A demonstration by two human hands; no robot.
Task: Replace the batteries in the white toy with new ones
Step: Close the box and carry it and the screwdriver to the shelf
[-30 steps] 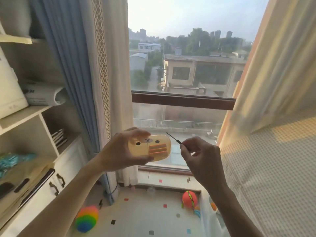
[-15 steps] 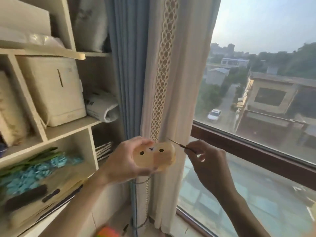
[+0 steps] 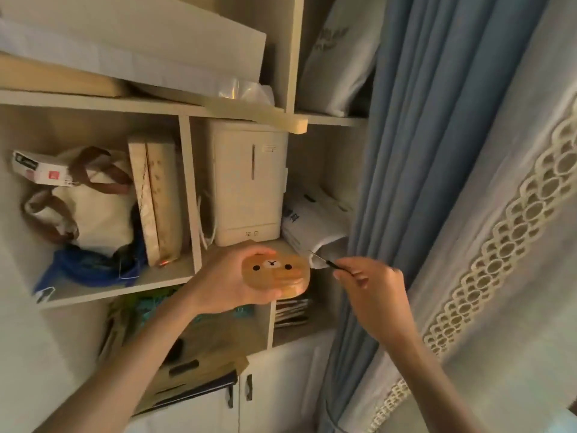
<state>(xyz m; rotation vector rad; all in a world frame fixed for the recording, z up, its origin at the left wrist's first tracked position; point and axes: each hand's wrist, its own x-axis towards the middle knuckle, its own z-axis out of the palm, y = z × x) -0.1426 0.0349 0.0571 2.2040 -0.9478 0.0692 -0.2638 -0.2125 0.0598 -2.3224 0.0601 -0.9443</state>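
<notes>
Head view, looking at a shelving unit (image 3: 187, 170) with a blue curtain (image 3: 415, 151) and a pale lace-trimmed curtain (image 3: 515, 214) to its right. The left hand (image 3: 228, 284) holds the toy (image 3: 276, 272) in mid-air in front of the shelves, near centre; its grip is closed around the toy's left side and underside, thumb on the upper edge. The toy is a rounded, flattened body that looks amber in this light, with a bear face, two dark eyes and a small nose, turned toward the camera. The right hand (image 3: 371, 287), just right of the toy and apart from it, pinches a thin dark tool (image 3: 323, 260) between thumb and fingertips; the grip is closed on the handle end. The tool's fine tip points up and left, ending close to the toy's upper right corner without visible contact. Behind the hands, a white box-shaped appliance (image 3: 249, 185) stands in the middle compartment. A cloth bag with brown handles (image 3: 90, 210) fills the left compartment, beside upright flat boards (image 3: 156, 201). White cabinet doors (image 3: 265, 395) with dark handles close the unit below.
</notes>
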